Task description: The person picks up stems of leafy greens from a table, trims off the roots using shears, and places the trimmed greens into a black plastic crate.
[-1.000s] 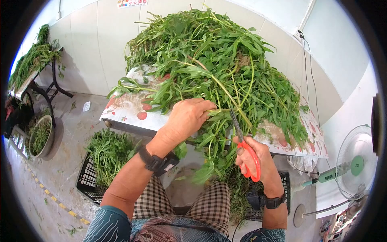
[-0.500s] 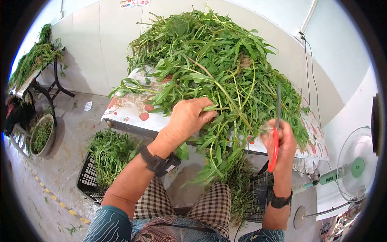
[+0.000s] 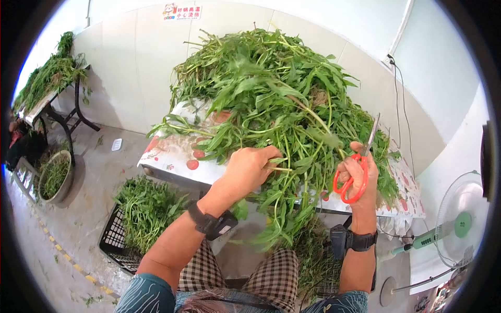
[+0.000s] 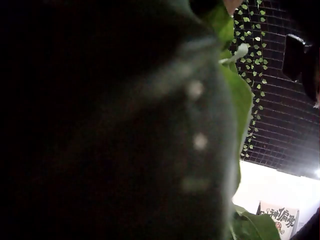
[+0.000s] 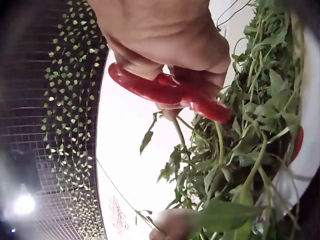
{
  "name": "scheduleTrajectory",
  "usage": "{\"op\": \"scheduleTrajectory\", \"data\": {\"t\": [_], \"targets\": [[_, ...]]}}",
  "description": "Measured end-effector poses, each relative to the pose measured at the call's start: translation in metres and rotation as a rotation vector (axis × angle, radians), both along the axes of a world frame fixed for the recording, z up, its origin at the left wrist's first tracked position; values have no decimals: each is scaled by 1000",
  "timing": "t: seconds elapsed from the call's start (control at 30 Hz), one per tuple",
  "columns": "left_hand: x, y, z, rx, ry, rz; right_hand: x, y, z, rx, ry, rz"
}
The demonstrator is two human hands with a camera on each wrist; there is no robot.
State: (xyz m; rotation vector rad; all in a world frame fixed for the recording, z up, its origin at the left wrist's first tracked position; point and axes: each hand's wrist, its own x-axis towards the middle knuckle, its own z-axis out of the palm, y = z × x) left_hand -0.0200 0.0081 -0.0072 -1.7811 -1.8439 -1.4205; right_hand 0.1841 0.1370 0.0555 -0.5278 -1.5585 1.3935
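A large heap of leafy green stalks [image 3: 250, 99] covers the table and hangs over its front edge. My left hand [image 3: 250, 169] pinches a cut-ended green stem [image 3: 283, 169] at the front of the heap. In my right hand [image 3: 360, 180] are red-handled scissors [image 3: 371, 135], handles looped over the fingers and blades pointing up, away from the stalks. The fingertips of that hand also pinch the lower end of a long thick stalk [image 3: 315, 116], its leafy top blurred over the heap. The right wrist view shows the red handles [image 5: 150, 90] under the curled fingers. A dark blur fills most of the left wrist view.
Below the table, a black crate [image 3: 112, 237] with greens stands at left, another crate [image 3: 329, 279] at right. A fan [image 3: 462, 219] stands on the right. Further left are a basin [image 3: 69, 180] and a second table with stalks [image 3: 52, 78].
My right hand has moved right with the scissors, away from the stem in my left hand, and has taken hold of the thick stalk, which now shifts. My left hand keeps its pinch.
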Motion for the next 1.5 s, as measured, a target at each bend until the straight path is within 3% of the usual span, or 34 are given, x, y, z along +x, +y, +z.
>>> {"op": "scheduleTrajectory", "data": {"t": [0.1, 0.23, 0.4, 0.7, 1.0, 1.1, 1.2, 1.3, 1.37, 1.43, 1.5], "targets": [[1, 0, 1, 22, 3, -2, 11, 12, 2, -155, 192, 79], [1, 1, 1, 34, 17, -6, 26, 20, -6, -278, 267, 145], [2, 2, 0, 52, 2, 14, 42, 37, -23, -276, 283, 310], [4, -1, 4, 55, -15, 18, 53, 31, -33, -376, 421, 375], [2, 2, 0, 66, -39, 1, 78, 46, -64, -160, 318, 583], [2, 2, 0, 49, -33, 22, 80, 36, -66, -224, 232, 388], [3, -1, 4, 51, -15, 35, 81, 28, -66, -176, 203, 401], [-2, 3, -2, 101, -41, -4, 86, 30, -65, -45, 58, 542], [-3, 2, -2, 69, -50, 9, 85, 21, -64, -133, 48, 486], [-11, 15, -21, 195, 48, 99, 82, 8, -60, -214, 70, 472], [-15, 15, -29, 165, -71, 49, 77, -2, -54, -281, 126, 501]]}}
